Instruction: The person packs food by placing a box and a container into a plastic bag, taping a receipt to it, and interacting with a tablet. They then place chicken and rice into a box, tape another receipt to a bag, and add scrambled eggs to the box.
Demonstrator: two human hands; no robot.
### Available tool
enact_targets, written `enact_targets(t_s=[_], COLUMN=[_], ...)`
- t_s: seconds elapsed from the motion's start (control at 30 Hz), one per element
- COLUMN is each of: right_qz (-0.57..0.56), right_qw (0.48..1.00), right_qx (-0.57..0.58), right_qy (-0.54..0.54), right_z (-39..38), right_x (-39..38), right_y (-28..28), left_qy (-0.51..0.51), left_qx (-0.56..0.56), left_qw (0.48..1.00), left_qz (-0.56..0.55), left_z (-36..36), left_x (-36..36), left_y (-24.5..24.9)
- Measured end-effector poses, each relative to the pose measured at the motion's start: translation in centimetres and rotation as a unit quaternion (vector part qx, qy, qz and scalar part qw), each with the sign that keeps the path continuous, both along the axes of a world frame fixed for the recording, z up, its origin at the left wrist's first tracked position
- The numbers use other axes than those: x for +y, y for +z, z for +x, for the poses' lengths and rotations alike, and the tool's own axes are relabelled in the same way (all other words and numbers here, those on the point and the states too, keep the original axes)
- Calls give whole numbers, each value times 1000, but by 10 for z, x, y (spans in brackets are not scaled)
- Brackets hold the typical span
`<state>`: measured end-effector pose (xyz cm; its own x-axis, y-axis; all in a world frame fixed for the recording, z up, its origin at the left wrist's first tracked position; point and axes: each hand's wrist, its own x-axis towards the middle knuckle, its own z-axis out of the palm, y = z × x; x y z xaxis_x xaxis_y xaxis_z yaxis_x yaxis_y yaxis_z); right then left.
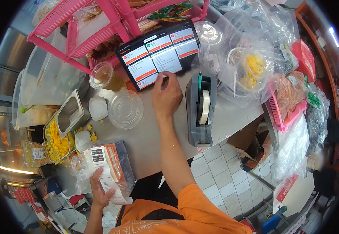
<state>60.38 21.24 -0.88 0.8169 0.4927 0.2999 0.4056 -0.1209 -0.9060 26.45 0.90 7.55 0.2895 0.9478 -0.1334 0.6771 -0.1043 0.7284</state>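
My left hand [100, 190] is closed on a long paper receipt [107, 180], which hangs down and curls at its lower end. Just behind the receipt is a dark blue and orange box [124, 163] in clear plastic at the table's front edge. My right hand [167, 93] reaches to the lower edge of a tablet [159, 56], its bent fingers at the screen and slightly apart, with nothing seen in them. The tablet shows several white order panels with orange buttons. A grey tape dispenser [199, 117] stands right of my right forearm.
A round clear lid [125, 109], a lidded cup [104, 77] and a metal tray [71, 113] sit to the left, by shredded yellow food [56, 142]. Pink baskets [87, 43] stand behind. A plastic bag [251, 74] with a yellow-topped container is at the right.
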Motion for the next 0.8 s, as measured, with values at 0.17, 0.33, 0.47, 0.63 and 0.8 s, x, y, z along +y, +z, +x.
enact_targets(t_s=[0.17, 0.33, 0.47, 0.63, 0.8], right_qz=[70, 69, 63, 76, 21], right_qw=[996, 998, 998, 997, 985], right_qx=[-21, 4, 6, 1, 36], right_qy=[45, 2, 11, 35, 170], right_z=[-6, -8, -8, -9, -62], right_x=[-6, -3, -4, -5, -138], right_y=[11, 2, 5, 8, 81], left_qy=[-4, 0, -6, 17, -20], left_qx=[2, -2, 10, -46, -44], left_qw=[1000, 1000, 1000, 999, 998], left_qz=[0, -4, 7, 0, 33], left_z=[1, 2, 1, 4, 16], left_x=[1, 1, 2, 2, 10], left_y=[1, 2, 3, -5, 10])
